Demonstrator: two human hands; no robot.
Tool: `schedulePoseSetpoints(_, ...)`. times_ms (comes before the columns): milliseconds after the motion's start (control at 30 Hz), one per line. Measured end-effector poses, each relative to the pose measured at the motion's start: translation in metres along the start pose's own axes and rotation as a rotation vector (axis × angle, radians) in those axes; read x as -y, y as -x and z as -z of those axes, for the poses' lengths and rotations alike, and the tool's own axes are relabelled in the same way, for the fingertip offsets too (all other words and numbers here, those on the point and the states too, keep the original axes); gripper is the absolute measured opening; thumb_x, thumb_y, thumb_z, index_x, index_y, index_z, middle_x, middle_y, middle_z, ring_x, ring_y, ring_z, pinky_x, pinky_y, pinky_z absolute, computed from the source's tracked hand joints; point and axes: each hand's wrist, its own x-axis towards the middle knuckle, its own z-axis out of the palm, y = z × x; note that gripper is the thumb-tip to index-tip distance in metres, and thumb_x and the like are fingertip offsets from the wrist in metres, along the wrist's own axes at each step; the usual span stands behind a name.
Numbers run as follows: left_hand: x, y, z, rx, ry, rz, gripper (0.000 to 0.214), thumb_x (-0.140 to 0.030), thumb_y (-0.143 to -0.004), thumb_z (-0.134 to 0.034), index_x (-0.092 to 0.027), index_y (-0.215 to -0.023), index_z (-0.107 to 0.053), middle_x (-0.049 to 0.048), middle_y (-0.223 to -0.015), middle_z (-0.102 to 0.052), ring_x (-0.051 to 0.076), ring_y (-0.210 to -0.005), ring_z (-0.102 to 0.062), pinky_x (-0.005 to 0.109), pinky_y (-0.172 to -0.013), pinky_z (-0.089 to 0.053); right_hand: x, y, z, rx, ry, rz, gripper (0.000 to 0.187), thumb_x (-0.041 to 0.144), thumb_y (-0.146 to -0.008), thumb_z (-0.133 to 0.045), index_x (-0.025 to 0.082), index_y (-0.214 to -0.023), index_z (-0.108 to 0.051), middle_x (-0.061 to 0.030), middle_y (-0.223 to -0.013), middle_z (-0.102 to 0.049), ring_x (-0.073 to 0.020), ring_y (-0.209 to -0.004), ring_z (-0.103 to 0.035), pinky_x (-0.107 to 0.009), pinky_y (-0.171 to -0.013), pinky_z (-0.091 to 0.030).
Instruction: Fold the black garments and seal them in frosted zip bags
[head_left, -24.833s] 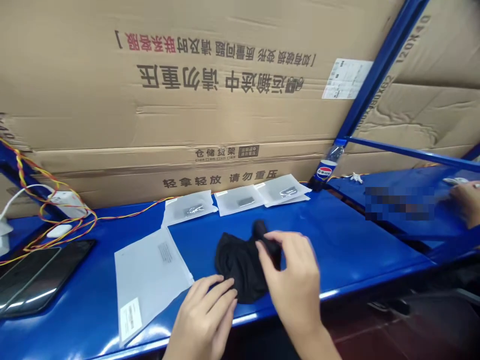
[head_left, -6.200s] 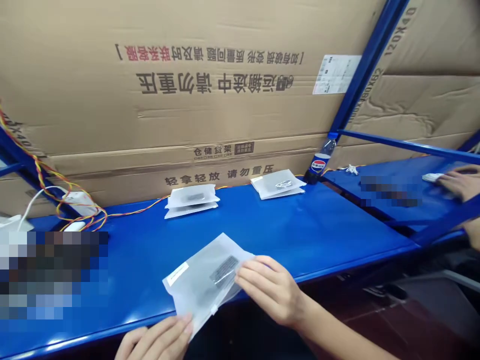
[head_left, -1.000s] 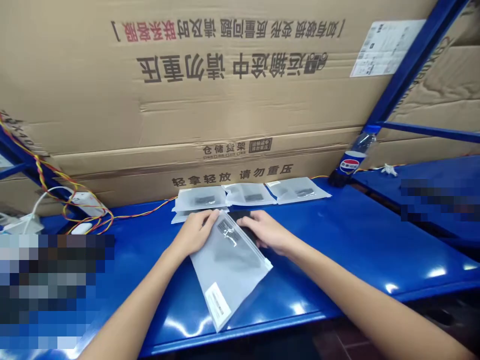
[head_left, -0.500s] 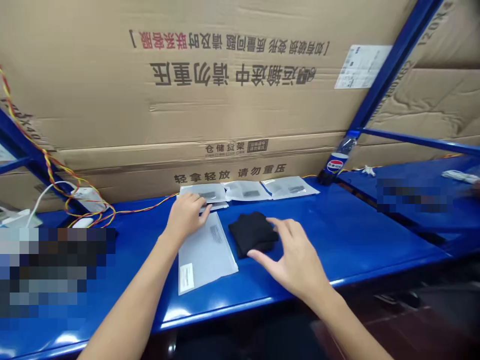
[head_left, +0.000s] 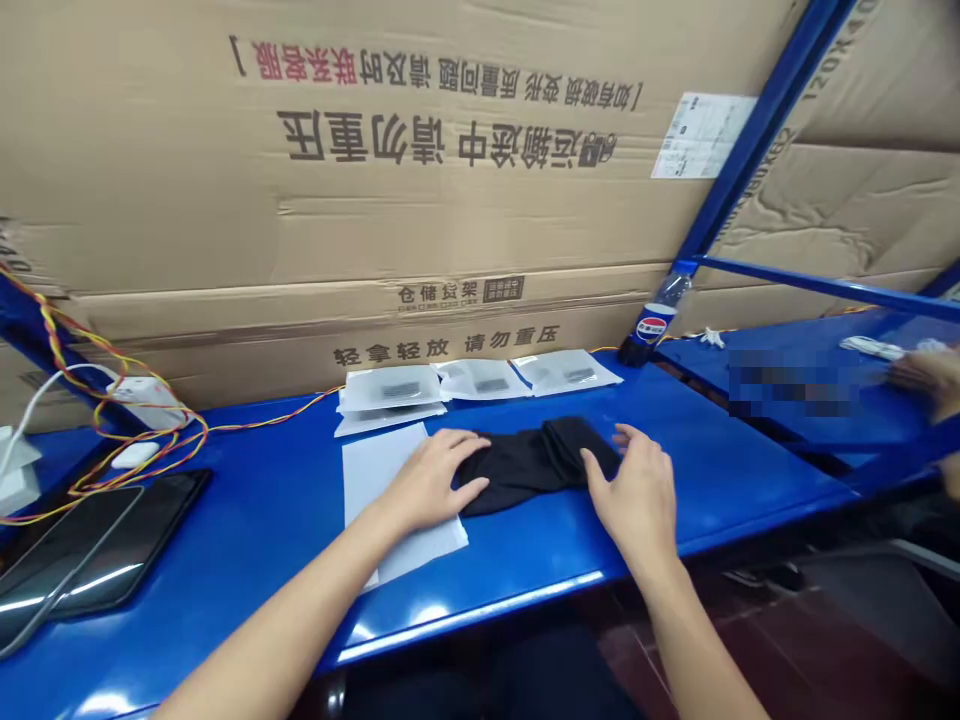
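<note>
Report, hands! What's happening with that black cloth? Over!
Left hand at left end of black cloth, right hand at right end. Cloth bunched near right hand. Nothing visibly blocking; pale bag just left.

Beyond both the left hand [head_left: 435, 480] and the right hand [head_left: 637, 490] rises a wall of printed cardboard [head_left: 450, 230], its larger lettering upside down. Past the right hand, a blue-capped bottle [head_left: 658, 318] stands near a blue post [head_left: 757, 130]. Farther right of that hand is a neighbouring blue shelf [head_left: 810, 430] with a white cord [head_left: 870, 347] — and another person's blurred hand [head_left: 934, 375]. Well left of the left hand lie a glossy dark slab [head_left: 105, 545], tangled red-and-yellow wires [head_left: 56, 345] and a white power strip [head_left: 154, 403].
</note>
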Motion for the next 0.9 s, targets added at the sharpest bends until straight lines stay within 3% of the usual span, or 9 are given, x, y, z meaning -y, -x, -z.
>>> schedulePoseSetpoints(67,0.002,0.001,-0.001,0.06,-0.02,0.02,0.035,-0.035,-0.099,-0.068,-0.023,-0.132,-0.071,0.0124,-0.141,-0.07,0.031,-0.131,-0.064,0.05,-0.113,-0.053,-0.005,0.002,0.0,0.059,-0.004,0.174,0.053,0.059,-0.1,-0.054,0.016,-0.129,-0.064,-0.024,-0.128,-0.069,-0.0414,-0.123,-0.064,-0.061,-0.103,-0.052)
schedulePoseSetpoints(167,0.005,0.0,0.002,0.088,-0.033,0.036,0.03,-0.035,-0.098,-0.068,-0.021,-0.123,-0.074,0.0141,-0.137,-0.07,0.032,-0.129,-0.066,0.05,-0.113,-0.053,0.002,0.005,-0.003,0.257,-0.029,0.306,0.051,0.062,-0.1,-0.056,0.02,-0.127,-0.069,-0.0186,-0.124,-0.075,-0.039,-0.119,-0.068,-0.057,-0.103,-0.054)
schedulePoseSetpoints(300,0.009,0.0,0.013,0.117,-0.049,0.06,0.018,-0.031,-0.094,-0.07,-0.021,-0.109,-0.072,0.0128,-0.127,-0.074,0.032,-0.123,-0.068,0.048,-0.106,-0.056,0.001,-0.007,-0.004,0.217,-0.106,0.166,0.043,0.06,-0.098,-0.059,0.022,-0.109,-0.075,-0.0142,-0.112,-0.08,-0.0357,-0.104,-0.075,-0.052,-0.095,-0.058)
schedulePoseSetpoints(400,0.014,0.002,0.028,0.145,-0.067,0.085,0.011,-0.028,-0.089,-0.071,-0.022,-0.099,-0.071,0.0106,-0.117,-0.076,0.032,-0.114,-0.071,0.046,-0.098,-0.058,-0.023,-0.031,0.004,0.035,-0.113,-0.075,0.042,0.057,-0.094,-0.061,0.02,-0.108,-0.074,-0.0156,-0.103,-0.08,-0.0352,-0.098,-0.076,-0.049,-0.09,-0.059)
schedulePoseSetpoints(467,0.016,0.003,0.036,0.156,-0.079,0.107,0.009,-0.025,-0.085,-0.071,-0.022,-0.093,-0.07,0.0091,-0.111,-0.077,0.031,-0.107,-0.072,0.044,-0.093,-0.059,-0.044,-0.045,0.01,0.012,0.028,-0.153,0.043,0.056,-0.091,-0.06,0.018,-0.104,-0.075,-0.0185,-0.098,-0.079,-0.0395,-0.099,-0.075,-0.055,-0.091,-0.058)
schedulePoseSetpoints(567,0.017,0.002,0.037,0.136,-0.101,0.15,0.009,-0.031,-0.086,-0.068,-0.022,-0.089,-0.07,0.009,-0.104,-0.075,0.032,-0.102,-0.071,0.045,-0.092,-0.058,-0.066,-0.058,0.017,0.136,0.102,-0.108,0.043,0.059,-0.088,-0.061,0.019,-0.096,-0.077,-0.0198,-0.103,-0.079,-0.042,-0.103,-0.074,-0.06,-0.094,-0.056)
schedulePoseSetpoints(667,0.016,-0.005,0.028,0.048,-0.087,0.207,0.026,-0.045,-0.095,-0.062,-0.022,-0.087,-0.071,0.01,-0.101,-0.072,0.032,-0.103,-0.069,0.048,-0.094,-0.056,-0.069,-0.063,0.017,0.204,-0.052,-0.088,0.046,0.066,-0.082,-0.068,0.022,-0.092,-0.077,-0.0157,-0.103,-0.08,-0.0382,-0.1,-0.075,-0.056,-0.092,-0.059)
schedulePoseSetpoints(767,0.014,-0.012,0.026,-0.067,-0.006,0.195,0.03,-0.047,-0.096,-0.064,-0.023,-0.081,-0.072,0.0096,-0.103,-0.073,0.031,-0.106,-0.068,0.049,-0.098,-0.056,-0.064,-0.067,0.018,0.142,-0.221,-0.064,0.045,0.066,-0.078,-0.075,0.022,-0.088,-0.077,-0.0131,-0.1,-0.08,-0.0354,-0.094,-0.076,-0.053,-0.087,-0.062)
schedulePoseSetpoints(900,-0.005,-0.009,0.044,-0.112,0.164,0.115,0.026,-0.047,-0.097,-0.067,-0.024,-0.085,-0.074,0.0078,-0.111,-0.079,0.028,-0.107,-0.073,0.045,-0.099,-0.058,-0.065,-0.068,0.035,0.103,-0.403,-0.066,0.043,0.065,-0.082,-0.077,0.024,-0.097,-0.075,-0.0097,-0.103,-0.08,-0.0311,-0.096,-0.077,-0.048,-0.091,-0.064)
